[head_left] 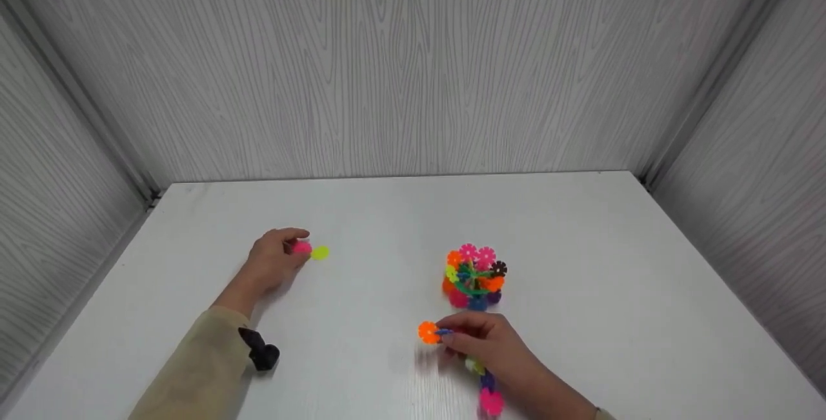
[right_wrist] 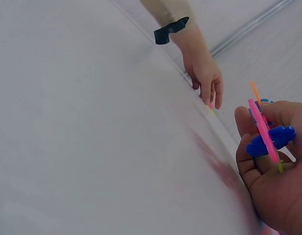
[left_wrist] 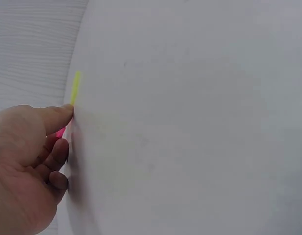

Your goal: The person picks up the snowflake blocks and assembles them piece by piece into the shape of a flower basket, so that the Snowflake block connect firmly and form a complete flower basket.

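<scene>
My left hand (head_left: 274,259) is at the table's left side, thumb and fingers pinching a pink snowflake disc (head_left: 302,248). Against it lies a yellow snowflake disc (head_left: 320,252); in the left wrist view its thin edge (left_wrist: 75,88) sticks out past the thumb. Whether these two are joined cannot be told. In front of the flower-like cluster of snowflake discs (head_left: 469,253), my right hand (head_left: 484,342) holds a small joined piece: an orange disc (head_left: 428,332) juts out left, with pink (right_wrist: 263,129) and blue discs (right_wrist: 283,134) showing in the right wrist view.
Below the right hand, a row of discs in yellow, purple and pink (head_left: 491,402) runs toward the near edge, partly hidden by the hand. A black strap mount (head_left: 261,350) is on the left sleeve. Wood-grained panels (head_left: 387,71) enclose the white table (head_left: 368,213) behind and at both sides.
</scene>
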Tool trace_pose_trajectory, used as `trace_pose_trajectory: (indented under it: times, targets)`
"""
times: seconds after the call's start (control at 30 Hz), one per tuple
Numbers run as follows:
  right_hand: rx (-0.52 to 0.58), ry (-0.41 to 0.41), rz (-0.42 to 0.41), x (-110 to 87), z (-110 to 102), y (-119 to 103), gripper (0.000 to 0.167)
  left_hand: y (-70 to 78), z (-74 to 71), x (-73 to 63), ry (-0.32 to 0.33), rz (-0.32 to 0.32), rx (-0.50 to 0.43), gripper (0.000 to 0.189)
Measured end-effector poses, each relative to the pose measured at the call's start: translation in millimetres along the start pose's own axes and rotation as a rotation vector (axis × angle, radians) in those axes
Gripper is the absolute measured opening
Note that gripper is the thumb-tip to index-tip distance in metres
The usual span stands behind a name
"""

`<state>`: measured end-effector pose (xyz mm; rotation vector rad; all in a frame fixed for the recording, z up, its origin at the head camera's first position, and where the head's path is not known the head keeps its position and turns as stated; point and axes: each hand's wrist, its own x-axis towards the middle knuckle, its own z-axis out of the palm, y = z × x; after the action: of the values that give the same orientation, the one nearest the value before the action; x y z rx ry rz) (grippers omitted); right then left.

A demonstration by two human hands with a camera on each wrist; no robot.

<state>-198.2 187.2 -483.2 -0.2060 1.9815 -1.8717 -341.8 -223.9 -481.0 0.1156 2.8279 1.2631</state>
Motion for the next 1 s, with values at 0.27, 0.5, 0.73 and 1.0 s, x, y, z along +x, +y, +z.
trace_pose_trajectory:
  times: [0.27, 0.5, 0.73, 1.0]
  targets:
    - [0.043, -0.006, -0.010, -2.3, 1.8, -1.0, 0.030, 25.3, 17.7, -42.6, 0.092, -0.041, -0.245, 0.027]
    - [0.027, 0.006, -0.027, -2.3, 2.9, -3.2, 0.032, 87.0, 67.3, -108.6, -0.063, 0.269, -0.390, 0.018]
    - [-0.014, 0.048, -0.017, -1.8, 3.8, -5.3, 0.034, 120.2, 103.6, -142.5, -0.114, 0.330, -0.429, 0.011]
    - [-0.010, 0.040, -0.005, -1.8, 5.3, -4.9, 0.030, 117.5, 118.6, -144.6, -0.109, 0.343, -0.465, 0.010]
